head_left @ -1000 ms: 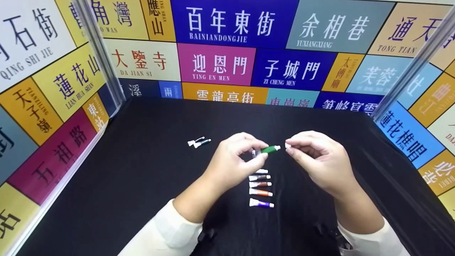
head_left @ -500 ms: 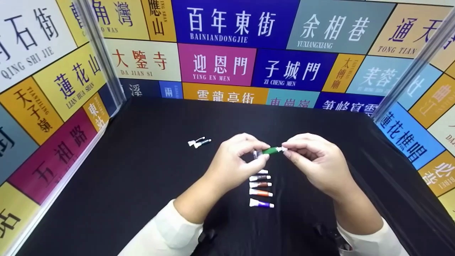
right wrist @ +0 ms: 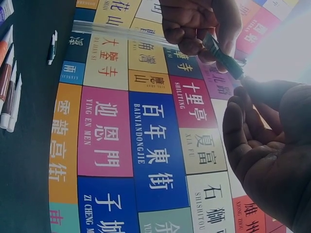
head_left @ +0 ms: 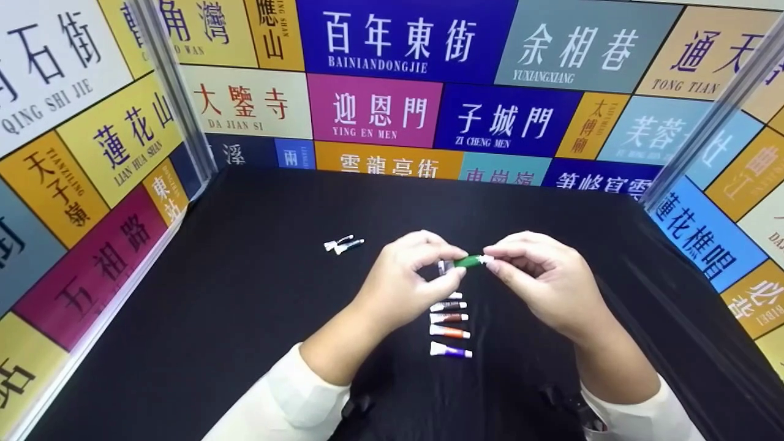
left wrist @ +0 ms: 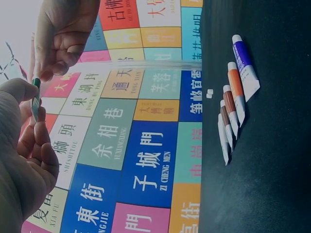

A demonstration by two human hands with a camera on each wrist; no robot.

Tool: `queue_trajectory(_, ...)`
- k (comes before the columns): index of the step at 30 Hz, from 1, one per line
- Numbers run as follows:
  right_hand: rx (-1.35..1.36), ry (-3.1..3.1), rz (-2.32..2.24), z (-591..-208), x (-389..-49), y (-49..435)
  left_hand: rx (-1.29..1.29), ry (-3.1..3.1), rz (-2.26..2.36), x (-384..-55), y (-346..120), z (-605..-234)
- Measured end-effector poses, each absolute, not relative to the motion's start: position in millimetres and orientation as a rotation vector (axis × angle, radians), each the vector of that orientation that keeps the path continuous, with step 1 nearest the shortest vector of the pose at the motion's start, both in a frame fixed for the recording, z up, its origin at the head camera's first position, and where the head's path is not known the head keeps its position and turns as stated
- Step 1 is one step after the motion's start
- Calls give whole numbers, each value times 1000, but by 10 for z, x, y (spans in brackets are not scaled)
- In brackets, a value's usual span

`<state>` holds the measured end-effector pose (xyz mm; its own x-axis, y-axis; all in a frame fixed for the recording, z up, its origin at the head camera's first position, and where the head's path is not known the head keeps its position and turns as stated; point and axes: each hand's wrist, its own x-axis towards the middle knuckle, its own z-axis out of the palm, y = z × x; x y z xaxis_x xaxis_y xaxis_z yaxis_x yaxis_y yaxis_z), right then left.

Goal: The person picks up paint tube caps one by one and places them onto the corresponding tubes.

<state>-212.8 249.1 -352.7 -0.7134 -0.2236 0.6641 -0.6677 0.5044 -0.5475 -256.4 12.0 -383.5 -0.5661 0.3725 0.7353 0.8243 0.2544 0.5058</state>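
Observation:
My left hand (head_left: 407, 278) pinches a small green paint tube (head_left: 468, 261) between thumb and fingers, its nozzle turned to the right. At that nozzle, my right hand (head_left: 548, 282) pinches a small white cap (head_left: 489, 259) with thumb and fingertips, which partly hide it. The right wrist view shows the green tube (right wrist: 222, 56) spanning the two hands, held up off the table. Below the hands a row of paint tubes lies on the black cloth: purple (head_left: 451, 351), orange (head_left: 450, 332), brown (head_left: 449, 318), dark brown (head_left: 448, 305) and a whitish one (head_left: 454, 295) partly covered by the left hand.
Two more paint tubes, one dark green (head_left: 350, 246), lie together to the left of the hands. Small white pieces (left wrist: 209, 93) rest on the cloth in the left wrist view. Panels with printed street names (head_left: 373, 110) enclose the table (head_left: 263, 208) at the back and sides.
The right hand has moved slightly left, bringing the white cap from a gap away up to the green tube's nozzle. The left hand has stayed almost still.

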Motion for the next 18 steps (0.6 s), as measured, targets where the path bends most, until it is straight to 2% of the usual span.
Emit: queue_trajectory(18,571,-2360,1047,-3521,-2124,2480,-1101,-2072,-1266,-2545,122,-3841)
